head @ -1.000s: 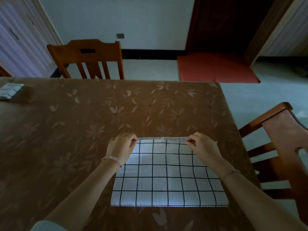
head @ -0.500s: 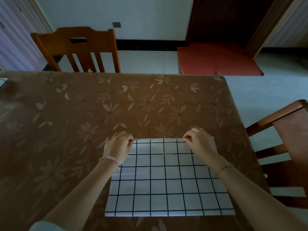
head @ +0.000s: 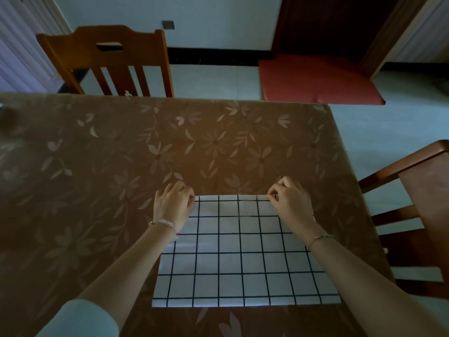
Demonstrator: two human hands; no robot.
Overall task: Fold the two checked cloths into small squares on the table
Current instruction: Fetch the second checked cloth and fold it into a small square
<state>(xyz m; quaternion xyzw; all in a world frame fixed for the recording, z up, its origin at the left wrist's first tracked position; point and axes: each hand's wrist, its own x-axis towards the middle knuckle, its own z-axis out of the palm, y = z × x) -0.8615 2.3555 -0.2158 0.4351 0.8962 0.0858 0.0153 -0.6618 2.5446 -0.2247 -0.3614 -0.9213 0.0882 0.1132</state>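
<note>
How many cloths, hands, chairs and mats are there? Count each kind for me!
checked cloth: 1
hands: 2, left hand and right hand
wooden chairs: 2, far chair and side chair
red mat: 1
Total: 6

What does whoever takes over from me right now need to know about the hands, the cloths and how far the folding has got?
Left hand: pinches the far left corner of the checked cloth.
Right hand: pinches the far right corner.
Cloth: lies flat on the table, a large rectangle close to the person. Only one checked cloth is in view.
Done: the cloth is spread out flat; I cannot tell whether it is already folded once.
Left: fold it down to a small square, then find and fold the second cloth.
</note>
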